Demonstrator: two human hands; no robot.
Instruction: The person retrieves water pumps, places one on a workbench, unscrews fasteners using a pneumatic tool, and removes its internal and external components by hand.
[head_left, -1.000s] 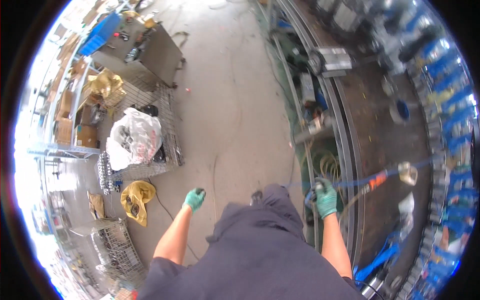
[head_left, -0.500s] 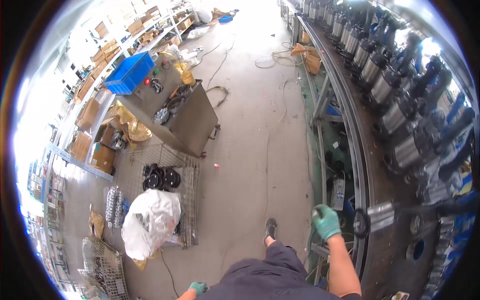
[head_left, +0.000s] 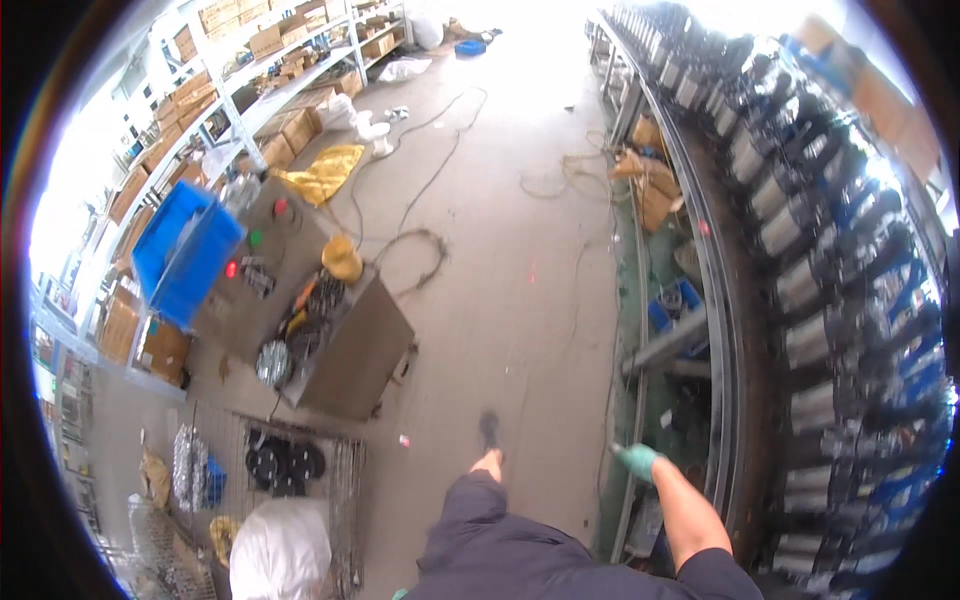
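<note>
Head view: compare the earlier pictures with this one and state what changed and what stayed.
The right hand let go of the tool on the bench and now hangs empty beside the bench edge. The left hand dropped out of view. The green glove stayed on.

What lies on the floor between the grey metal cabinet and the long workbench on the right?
In the head view, mostly bare concrete floor lies between the grey cabinet and the workbench, crossed by one dark cable.

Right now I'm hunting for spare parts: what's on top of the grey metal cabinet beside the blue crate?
On the grey metal cabinet lie a yellow roll, tangled cables and a shiny metal part. Its inside is hidden.
</note>
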